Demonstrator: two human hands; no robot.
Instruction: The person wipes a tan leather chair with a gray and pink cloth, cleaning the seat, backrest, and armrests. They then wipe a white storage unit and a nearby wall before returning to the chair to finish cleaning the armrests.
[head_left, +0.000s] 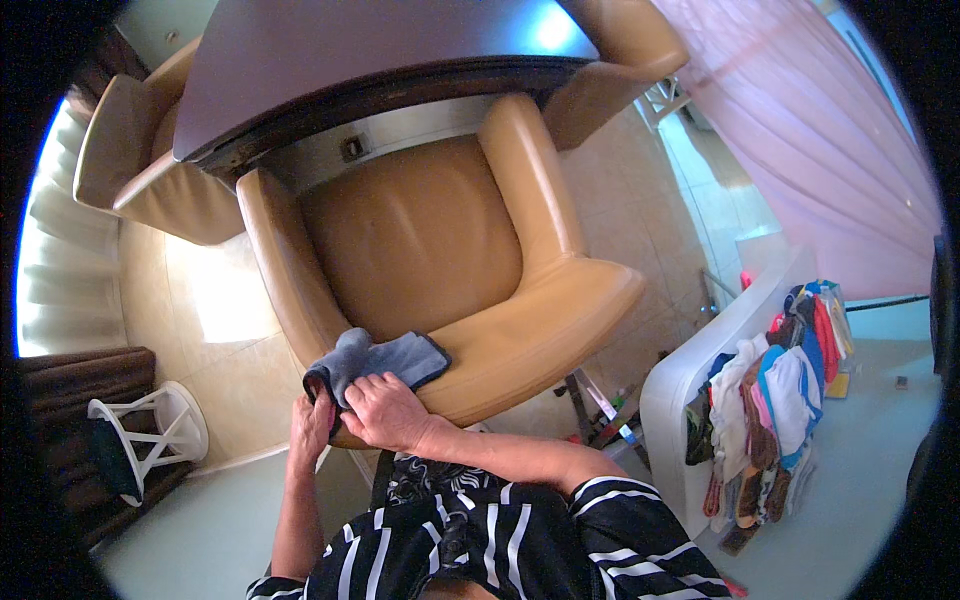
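Observation:
A tan leather armchair (480, 367) stands before me, its rounded backrest nearest to my body. At the backrest's left corner I have a grey cloth (397, 360) with a dark edging, bunched in part and lying flat over the leather on its right. My left hand (311, 427) grips the cloth's left end, its fingers partly hidden by the fabric. The right hand (390, 412) lies on the near side of the cloth with its fingers curled into it. The two hands are close together.
Beyond the armchair is a dark table (375, 37), with more tan chairs (165, 180) around it. To the left lies a white stool (154, 439) on its side. At right, several socks and cloths (772, 405) hang by a white curved panel (667, 382), under a pink curtain (810, 135).

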